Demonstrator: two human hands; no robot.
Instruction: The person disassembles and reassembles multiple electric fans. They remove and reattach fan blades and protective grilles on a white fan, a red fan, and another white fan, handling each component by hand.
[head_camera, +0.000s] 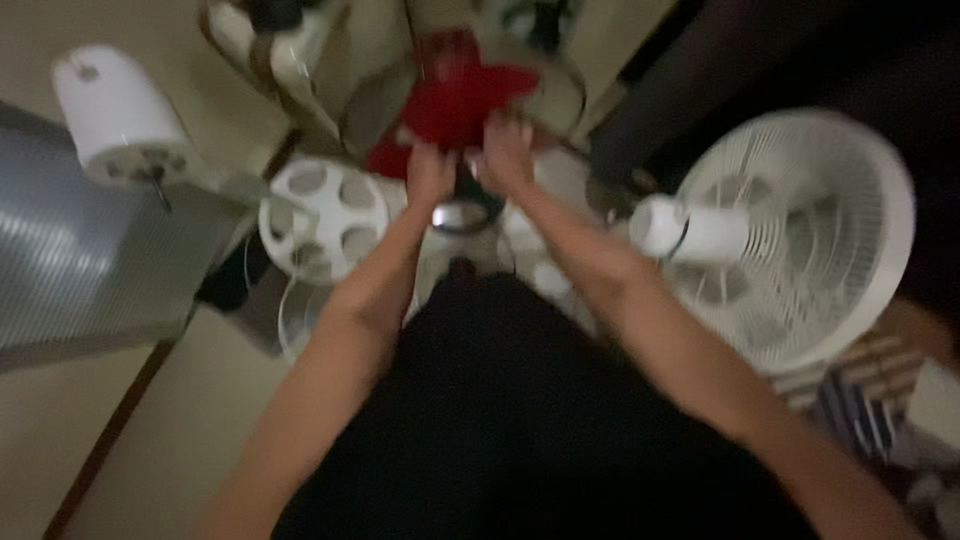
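Both my arms reach forward over my dark-clothed lap. My left hand (430, 172) and my right hand (505, 150) are side by side, fingers closed on the near edge of a red fan blade piece (462, 95) held above the floor. Just below my hands lies a small shiny round part (456, 215). A white round disc with several oval holes (322, 218) lies left of my left hand. The frame is blurred, so the grip's detail is unclear.
A white fan with its grille and motor housing (790, 235) lies at the right. Another white fan motor body (118, 115) sits at the upper left beside a grey ribbed panel (70, 260). Striped cloth (860, 410) lies at lower right. Pale floor (160, 440) shows at lower left.
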